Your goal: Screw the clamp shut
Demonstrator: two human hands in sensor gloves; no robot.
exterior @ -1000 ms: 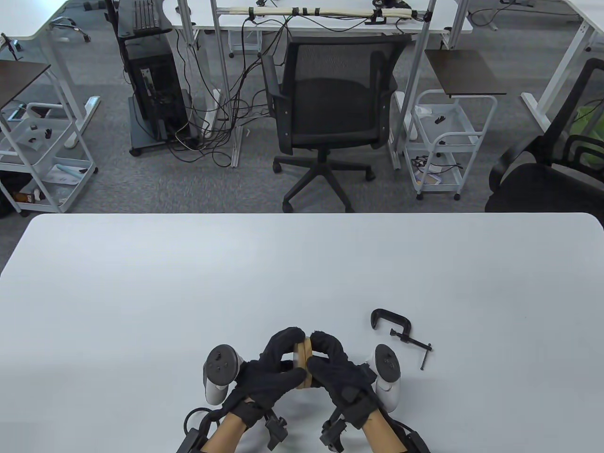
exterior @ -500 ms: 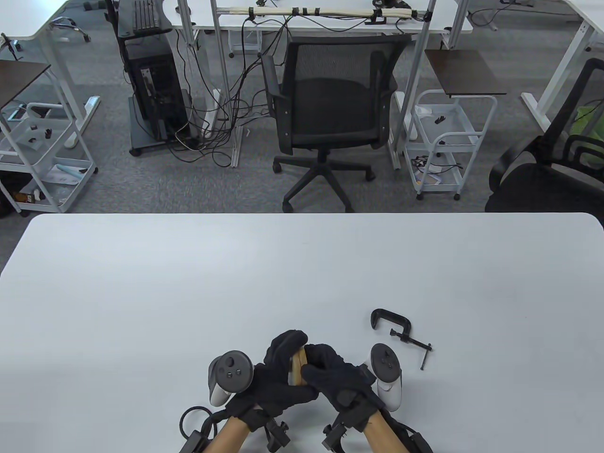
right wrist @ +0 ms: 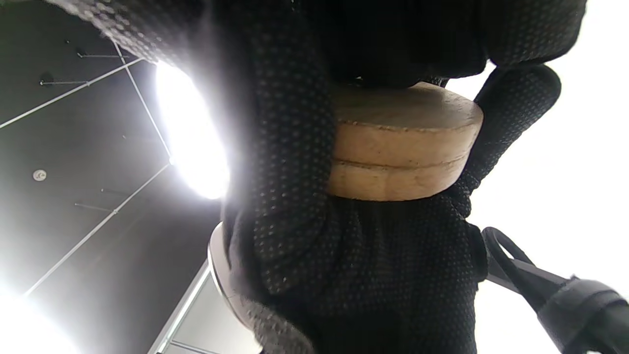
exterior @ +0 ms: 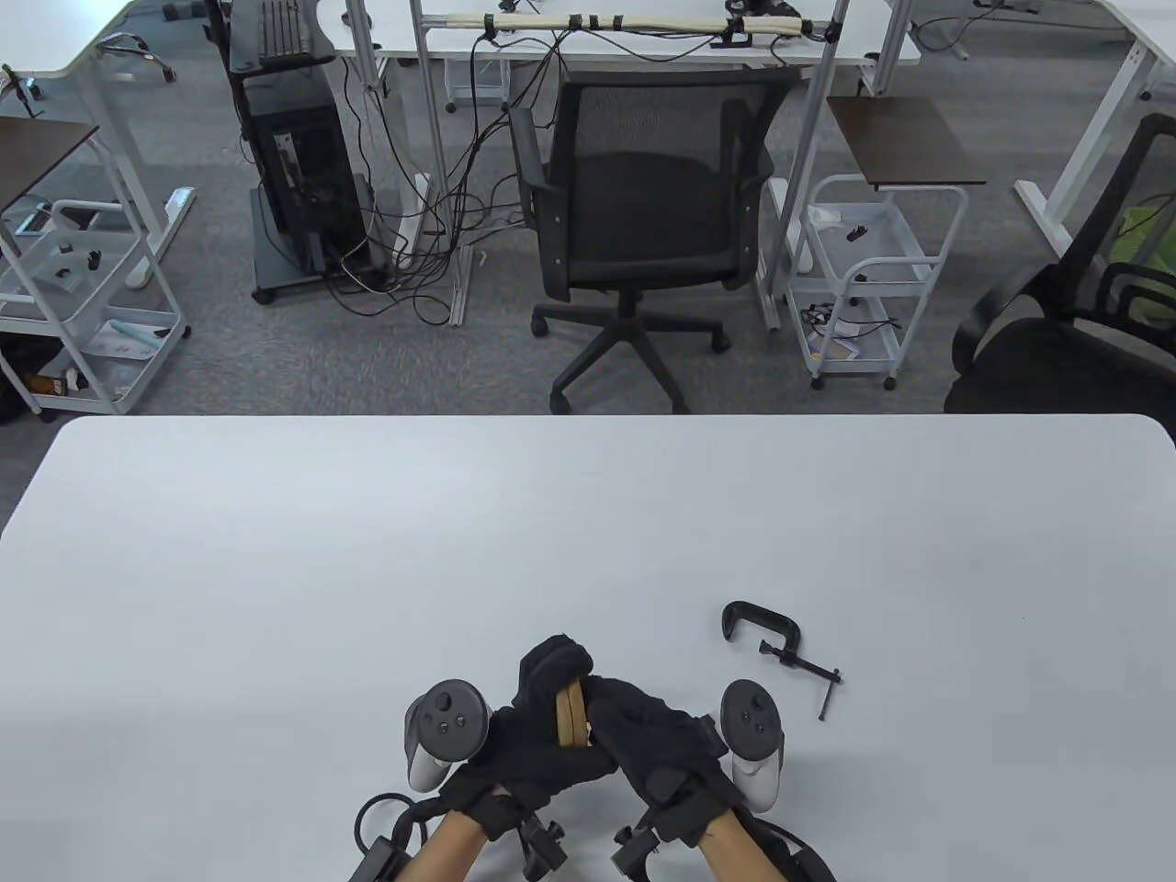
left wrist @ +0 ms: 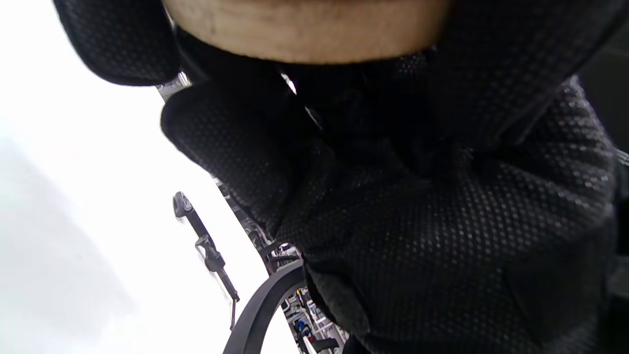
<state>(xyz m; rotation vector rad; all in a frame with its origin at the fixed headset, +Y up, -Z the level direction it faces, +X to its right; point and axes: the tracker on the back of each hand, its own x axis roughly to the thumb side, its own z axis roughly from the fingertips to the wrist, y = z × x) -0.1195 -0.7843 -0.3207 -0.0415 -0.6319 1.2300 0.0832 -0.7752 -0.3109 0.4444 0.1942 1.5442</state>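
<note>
Two stacked wooden blocks [exterior: 572, 718] are held between both gloved hands near the table's front edge. My left hand [exterior: 542, 726] grips them from the left, fingers curled over the top. My right hand [exterior: 643, 730] grips them from the right. The right wrist view shows the two blocks [right wrist: 403, 147] pressed face to face. The left wrist view shows one block's edge [left wrist: 304, 29]. A black C-clamp [exterior: 779, 648] lies on the table to the right of the hands, untouched, its screw wound out; it also shows in the left wrist view [left wrist: 206, 248].
The white table [exterior: 367, 551] stretches ahead of the hands. Beyond its far edge stand a black office chair [exterior: 643, 211], white carts [exterior: 873, 276] and desks with cables.
Both hands drew slightly toward the front edge and turned the blocks more edge-up. The left hand's tracker rolled to face up. The clamp has not moved.
</note>
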